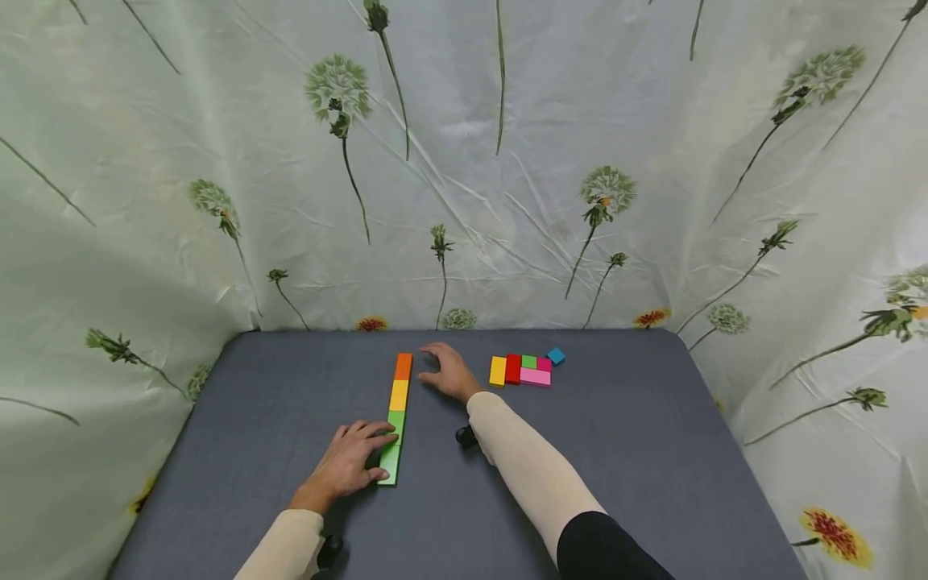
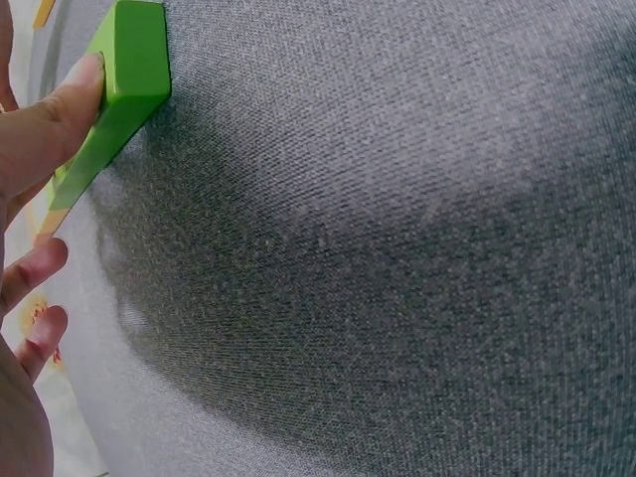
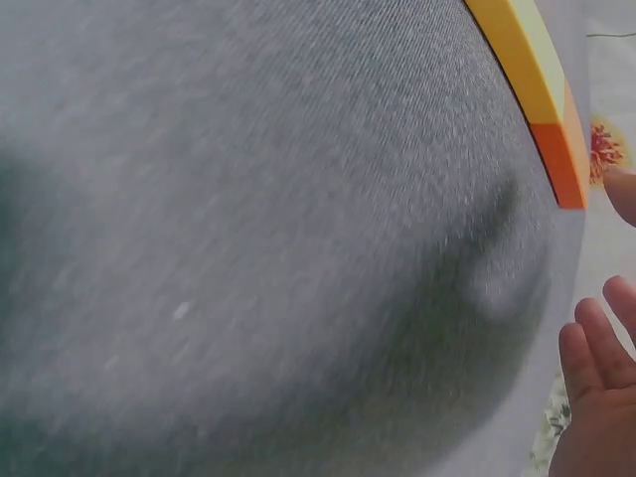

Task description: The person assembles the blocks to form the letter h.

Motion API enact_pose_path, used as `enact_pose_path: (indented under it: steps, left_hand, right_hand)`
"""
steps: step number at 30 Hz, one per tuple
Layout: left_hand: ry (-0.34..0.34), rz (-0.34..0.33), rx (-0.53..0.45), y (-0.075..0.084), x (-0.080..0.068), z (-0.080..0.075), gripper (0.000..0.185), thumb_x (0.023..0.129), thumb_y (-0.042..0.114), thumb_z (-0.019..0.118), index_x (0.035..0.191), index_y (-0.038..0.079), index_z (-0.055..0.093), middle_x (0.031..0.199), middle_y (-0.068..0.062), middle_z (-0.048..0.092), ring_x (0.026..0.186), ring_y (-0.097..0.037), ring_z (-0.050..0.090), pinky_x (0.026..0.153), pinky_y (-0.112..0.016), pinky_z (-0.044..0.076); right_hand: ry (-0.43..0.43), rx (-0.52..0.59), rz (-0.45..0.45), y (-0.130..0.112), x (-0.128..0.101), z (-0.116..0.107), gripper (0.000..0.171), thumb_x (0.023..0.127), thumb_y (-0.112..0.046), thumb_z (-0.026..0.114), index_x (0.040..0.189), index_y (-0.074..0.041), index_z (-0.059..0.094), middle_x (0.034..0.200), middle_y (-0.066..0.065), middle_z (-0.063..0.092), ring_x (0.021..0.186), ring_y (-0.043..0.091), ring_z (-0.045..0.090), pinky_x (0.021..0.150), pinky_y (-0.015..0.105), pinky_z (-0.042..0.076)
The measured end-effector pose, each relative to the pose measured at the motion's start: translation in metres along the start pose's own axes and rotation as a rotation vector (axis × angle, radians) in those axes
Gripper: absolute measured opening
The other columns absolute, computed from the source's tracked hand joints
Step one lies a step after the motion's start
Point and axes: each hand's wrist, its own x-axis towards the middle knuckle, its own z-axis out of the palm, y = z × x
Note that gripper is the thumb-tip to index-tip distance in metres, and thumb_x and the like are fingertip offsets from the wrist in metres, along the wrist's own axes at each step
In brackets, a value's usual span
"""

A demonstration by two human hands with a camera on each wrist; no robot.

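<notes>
A straight row of flat blocks lies on the grey table point(image 1: 616, 451): an orange block point(image 1: 403, 366) at the far end, a yellow one point(image 1: 399, 395), then green blocks point(image 1: 392, 451) at the near end. My left hand point(image 1: 346, 466) rests beside the near green block point(image 2: 127, 75), fingertips touching its side and top. My right hand point(image 1: 451, 372) lies flat on the cloth just right of the orange block point(image 3: 556, 159), fingers relaxed and holding nothing.
A small cluster of blocks sits at the back right: yellow point(image 1: 497, 370), red point(image 1: 513, 368), green point(image 1: 529, 362), pink point(image 1: 535, 376) and a separate blue one point(image 1: 555, 355). Flower-printed cloth point(image 1: 464, 161) walls the table at the back and both sides.
</notes>
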Motion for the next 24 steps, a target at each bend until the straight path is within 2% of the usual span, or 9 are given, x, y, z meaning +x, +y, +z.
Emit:
enact_pose_path:
  steps: [5,12,16,24]
  left_hand:
    - [0.001,0.000,0.003,0.001,0.002,0.002,0.058,0.070,0.035,0.085,0.123,0.018,0.067,0.128,-0.001,0.058,0.112,-0.025,0.052,0.088,-0.048,0.038]
    - [0.035,0.012,-0.001,-0.002,0.004,0.001,0.058,0.067,0.033,0.086,0.120,0.016,0.069,0.127,0.000,0.059,0.110,-0.024,0.052,0.088,-0.048,0.037]
    - [0.022,0.013,-0.008,-0.003,0.003,0.002,0.059,0.068,0.033,0.086,0.121,0.015,0.068,0.128,-0.002,0.058,0.111,-0.025,0.052,0.088,-0.048,0.038]
    - [0.004,0.017,0.025,-0.002,0.003,0.001,0.060,0.069,0.034,0.085,0.123,0.016,0.067,0.129,-0.002,0.058,0.111,-0.025,0.052,0.086,-0.047,0.038]
  right_hand:
    - [0.009,0.013,-0.028,0.010,-0.014,-0.016,0.050,0.090,-0.017,0.069,0.136,-0.005,0.053,0.140,0.011,0.049,0.131,0.028,0.044,0.106,0.046,0.035]
    - [0.021,-0.023,-0.026,0.026,-0.037,-0.042,0.051,0.088,-0.015,0.071,0.135,-0.004,0.054,0.139,0.013,0.049,0.131,0.029,0.044,0.106,0.047,0.035]
    - [0.031,-0.050,-0.028,0.039,-0.051,-0.053,0.052,0.087,-0.014,0.073,0.134,-0.002,0.054,0.138,0.014,0.050,0.129,0.030,0.045,0.106,0.047,0.035]
    - [0.108,-0.072,0.010,0.063,-0.073,-0.066,0.051,0.085,-0.014,0.074,0.132,-0.003,0.057,0.134,0.014,0.054,0.127,0.031,0.047,0.106,0.046,0.035]
